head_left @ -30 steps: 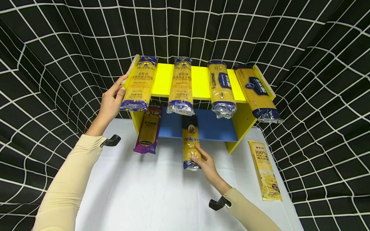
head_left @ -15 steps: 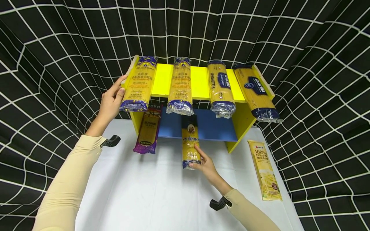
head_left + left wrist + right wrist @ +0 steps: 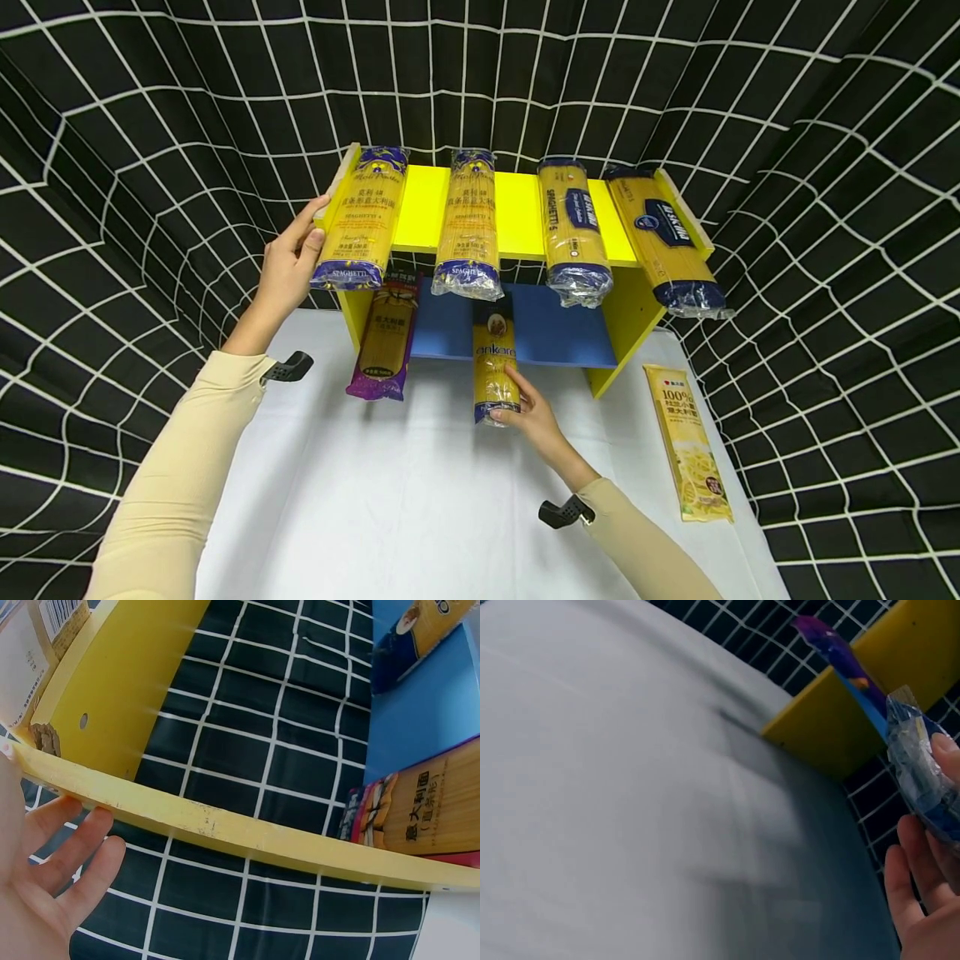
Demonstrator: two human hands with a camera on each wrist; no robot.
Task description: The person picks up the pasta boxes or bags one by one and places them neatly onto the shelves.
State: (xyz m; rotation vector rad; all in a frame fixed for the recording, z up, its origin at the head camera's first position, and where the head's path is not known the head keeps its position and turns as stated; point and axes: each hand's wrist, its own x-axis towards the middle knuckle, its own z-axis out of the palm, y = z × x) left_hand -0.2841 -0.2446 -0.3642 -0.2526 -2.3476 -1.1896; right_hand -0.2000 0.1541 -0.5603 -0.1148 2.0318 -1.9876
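Note:
My right hand [image 3: 536, 417] holds the near end of a yellow and dark-blue "ankara" spaghetti pack [image 3: 495, 350], thumb at its crinkled end [image 3: 922, 757]. Its far end lies on the blue lower shelf [image 3: 558, 329], while the near end juts out past the front edge. At the upper left of the yellow rack [image 3: 517, 217], my left hand [image 3: 287, 262] touches the side panel [image 3: 247, 829], its fingers extended along the outer side. A purple-ended pasta pack [image 3: 386, 342] lies at the left of the lower shelf.
On the top shelf lie several spaghetti packs, including a left one [image 3: 367, 217], a middle one [image 3: 471, 221] and a far-right one [image 3: 667, 242]. Another yellow pasta pack [image 3: 686, 442] rests on the white table [image 3: 375, 517] at right. Black gridded cloth [image 3: 480, 67] surrounds everything.
The ankara pack has slid farther back onto the lower shelf, with my right hand moving forward behind it. My right thumb has shifted to the pack's end. The left hand stays put.

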